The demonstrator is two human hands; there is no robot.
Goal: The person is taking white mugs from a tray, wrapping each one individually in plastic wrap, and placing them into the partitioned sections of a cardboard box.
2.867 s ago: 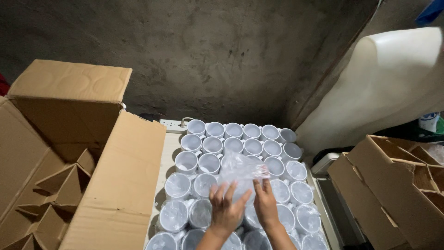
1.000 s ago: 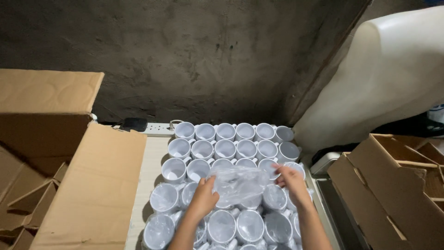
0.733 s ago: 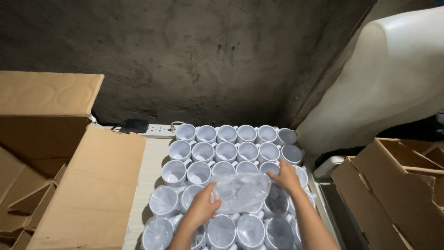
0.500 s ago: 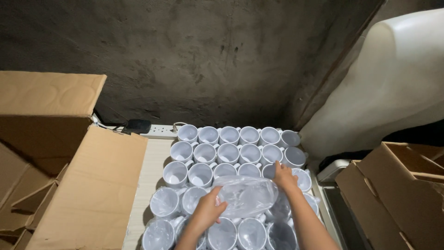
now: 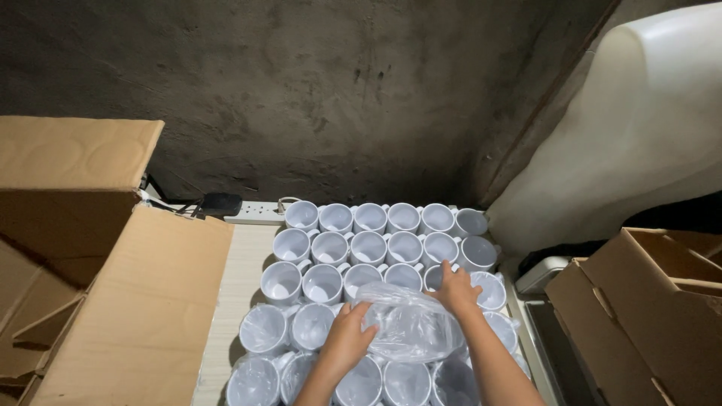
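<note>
**Both hands on a wrapped mug above the rows**

Your left hand (image 5: 347, 342) and right hand (image 5: 453, 289) hold a mug in a clear plastic bag (image 5: 410, 331) from its two ends, fingers curled around it, probably so the loose film does not slip. It hangs just over the white mugs (image 5: 368, 248) standing open-side up on the worktop (image 5: 241, 263). Cardboard boxes (image 5: 113, 301) stay open at your left.

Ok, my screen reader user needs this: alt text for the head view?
Two bare hands, left hand and right hand, hold a clear plastic bag over rows of white mugs on a table. Open cardboard boxes stand at both sides.
</note>
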